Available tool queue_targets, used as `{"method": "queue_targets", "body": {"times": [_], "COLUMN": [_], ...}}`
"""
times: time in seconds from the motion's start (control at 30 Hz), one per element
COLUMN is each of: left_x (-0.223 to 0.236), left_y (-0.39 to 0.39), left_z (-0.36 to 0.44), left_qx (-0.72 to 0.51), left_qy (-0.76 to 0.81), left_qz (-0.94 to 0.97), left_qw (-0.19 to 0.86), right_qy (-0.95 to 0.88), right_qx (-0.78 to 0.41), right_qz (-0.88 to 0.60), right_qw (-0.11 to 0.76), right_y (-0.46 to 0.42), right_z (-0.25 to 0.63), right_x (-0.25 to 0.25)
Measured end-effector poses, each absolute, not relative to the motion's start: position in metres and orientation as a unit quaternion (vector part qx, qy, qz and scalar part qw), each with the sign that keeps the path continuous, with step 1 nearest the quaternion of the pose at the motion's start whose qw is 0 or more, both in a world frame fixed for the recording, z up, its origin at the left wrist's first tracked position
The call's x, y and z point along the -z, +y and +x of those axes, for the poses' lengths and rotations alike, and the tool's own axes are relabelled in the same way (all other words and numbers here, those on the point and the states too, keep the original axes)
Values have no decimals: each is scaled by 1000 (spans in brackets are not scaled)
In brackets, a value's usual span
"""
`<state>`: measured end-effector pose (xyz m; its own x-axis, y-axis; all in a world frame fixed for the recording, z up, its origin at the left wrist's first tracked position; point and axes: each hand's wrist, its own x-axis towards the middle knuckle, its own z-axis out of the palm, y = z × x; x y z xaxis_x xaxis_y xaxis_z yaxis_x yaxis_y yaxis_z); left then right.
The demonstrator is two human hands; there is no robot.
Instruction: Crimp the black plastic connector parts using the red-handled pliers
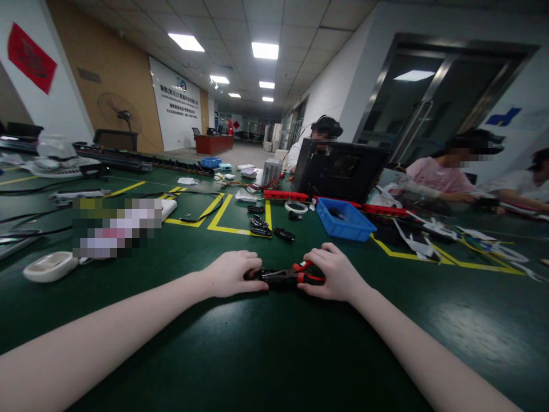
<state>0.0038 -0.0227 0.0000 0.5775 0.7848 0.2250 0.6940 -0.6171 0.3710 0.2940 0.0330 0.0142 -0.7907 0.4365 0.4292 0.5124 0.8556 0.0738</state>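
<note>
My right hand is closed around the red-and-black handles of a pair of pliers, which are spread somewhat apart. The pliers' dark jaws point left and meet or overlap a small black part. My left hand pinches that part at its left end, thumb in front and fingers behind. What exactly the part is, and whether the jaws bite on it, is too dark to make out. Beyond my hands, several similar black pieces lie together on the green table.
A blue bin with something dark inside stands ahead on the right, near a white ring-shaped roll. To the left are a white dish-like object and cables. A large black case stands farther back; people sit at the right.
</note>
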Motion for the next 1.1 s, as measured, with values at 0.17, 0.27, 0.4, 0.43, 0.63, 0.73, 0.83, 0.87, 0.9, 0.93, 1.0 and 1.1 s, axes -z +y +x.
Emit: {"method": "queue_targets", "body": {"times": [0.17,0.27,0.4,0.43,0.63,0.73,0.83,0.87,0.9,0.93,1.0,1.1], "left_x": [0,0,0,1,1,1,1,1,1,1,0,0], "left_y": [-23,-23,-22,-22,-21,-22,-22,-22,-22,-22,-22,-22], "left_z": [4,4,4,4,4,4,4,4,4,4,4,4], "left_qx": [-187,-187,-187,-187,-185,-182,-178,-178,-178,-179,-179,-179], "left_qy": [419,420,420,420,420,421,425,425,425,423,422,422], "left_qz": [880,879,879,880,881,881,880,880,880,881,881,880], "left_qw": [124,126,125,122,115,116,116,116,116,116,118,123], "right_qy": [-943,-943,-941,-941,-940,-941,-940,-940,-940,-940,-940,-941], "right_qx": [94,96,102,103,109,109,111,111,112,112,113,112], "right_qz": [-250,-250,-252,-252,-253,-252,-252,-252,-252,-251,-250,-249], "right_qw": [199,198,201,201,201,199,199,200,200,201,202,201], "right_y": [34,33,32,32,31,31,32,32,32,33,33,33], "right_z": [295,295,295,295,293,293,294,294,295,295,296,296], "right_x": [-16,-15,-13,-12,-11,-12,-14,-15,-15,-16,-16,-17]}}
